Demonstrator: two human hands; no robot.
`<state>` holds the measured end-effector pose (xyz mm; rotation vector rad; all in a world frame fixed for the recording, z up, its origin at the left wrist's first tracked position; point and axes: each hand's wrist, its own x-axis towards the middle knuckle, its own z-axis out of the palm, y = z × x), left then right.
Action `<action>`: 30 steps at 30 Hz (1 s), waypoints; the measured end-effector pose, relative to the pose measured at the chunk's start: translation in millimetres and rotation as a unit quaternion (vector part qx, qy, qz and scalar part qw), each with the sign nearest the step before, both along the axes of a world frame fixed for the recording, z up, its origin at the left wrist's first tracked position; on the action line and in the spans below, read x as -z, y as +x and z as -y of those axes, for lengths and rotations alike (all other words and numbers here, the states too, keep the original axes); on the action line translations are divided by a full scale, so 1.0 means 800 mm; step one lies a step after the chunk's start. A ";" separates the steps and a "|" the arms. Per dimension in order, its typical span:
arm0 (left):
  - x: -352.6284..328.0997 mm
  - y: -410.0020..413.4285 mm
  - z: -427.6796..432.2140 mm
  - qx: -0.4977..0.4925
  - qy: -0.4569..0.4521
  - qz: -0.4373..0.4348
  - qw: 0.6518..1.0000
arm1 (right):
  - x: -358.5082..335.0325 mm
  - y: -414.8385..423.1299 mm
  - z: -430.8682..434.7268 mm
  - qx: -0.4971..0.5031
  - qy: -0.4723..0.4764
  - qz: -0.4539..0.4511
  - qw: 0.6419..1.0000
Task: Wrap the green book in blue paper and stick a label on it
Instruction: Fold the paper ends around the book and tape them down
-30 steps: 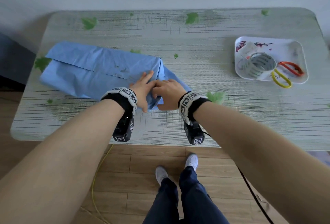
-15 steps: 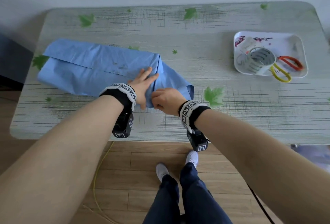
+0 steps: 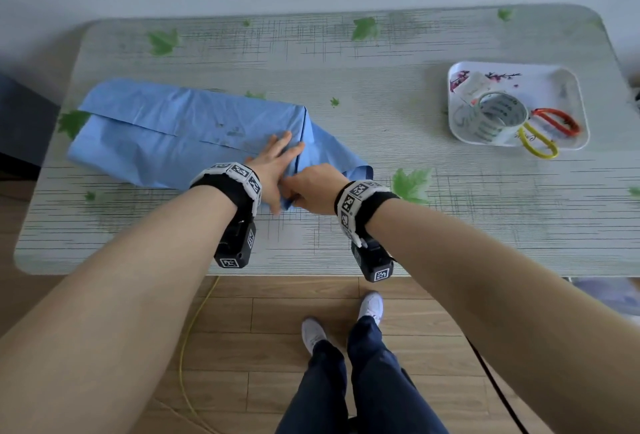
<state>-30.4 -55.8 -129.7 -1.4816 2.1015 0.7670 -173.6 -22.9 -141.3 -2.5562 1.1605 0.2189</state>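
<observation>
Blue paper lies folded over the book on the left half of the table; the green book itself is hidden under it. My left hand lies flat with straight fingers on the paper near the package's right end. My right hand has curled fingers and pinches the loose paper flap at the near right corner, right beside my left hand. A white label lies in the white tray.
The white tray at the right holds a tape roll and scissors with red and yellow handles. The table has a leaf pattern. Its front edge runs just below my wrists.
My right hand has slid toward the near corner of the package, drawing the flap in. My left hand stays pressed on the paper.
</observation>
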 end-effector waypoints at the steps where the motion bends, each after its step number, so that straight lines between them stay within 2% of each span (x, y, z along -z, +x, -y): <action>1: 0.000 0.000 -0.002 -0.001 -0.002 0.000 1.000 | 0.003 -0.002 -0.002 -0.008 -0.004 -0.006 1.000; 6: 0.000 -0.007 -0.006 0.012 -0.025 0.000 1.000 | 0.007 -0.012 0.003 0.019 0.005 0.019 1.000; 11: 0.002 -0.014 -0.015 0.010 -0.024 -0.017 1.000 | 0.009 -0.007 0.002 0.042 -0.078 -0.034 0.995; 12: 0.003 -0.013 -0.018 0.010 -0.026 -0.019 0.999 | 0.010 -0.006 -0.001 0.051 -0.086 -0.025 0.995; 15: 0.001 -0.015 -0.022 0.004 -0.028 -0.009 1.000 | 0.014 -0.018 -0.003 0.050 -0.163 0.101 0.980; 16: -0.002 -0.015 -0.023 0.005 -0.027 0.001 1.000 | 0.017 -0.025 -0.001 0.051 -0.162 0.118 0.978; 18: -0.004 -0.013 -0.023 0.009 -0.027 0.022 0.999 | 0.022 -0.037 0.006 0.053 -0.115 0.080 0.989; 21: -0.006 -0.003 -0.027 -0.002 -0.031 0.025 0.999 | 0.023 -0.040 0.006 0.009 -0.071 -0.025 0.997; 23: -0.009 0.000 -0.030 -0.007 -0.042 0.030 0.999 | 0.015 -0.037 0.007 0.006 -0.036 -0.024 0.999; 26: -0.012 -0.006 -0.032 -0.007 -0.063 0.039 0.997 | -0.006 -0.039 0.020 0.052 0.015 -0.029 0.998; 30: -0.013 -0.018 -0.038 -0.028 -0.086 0.030 0.995 | -0.031 -0.046 0.038 0.097 0.029 -0.066 0.993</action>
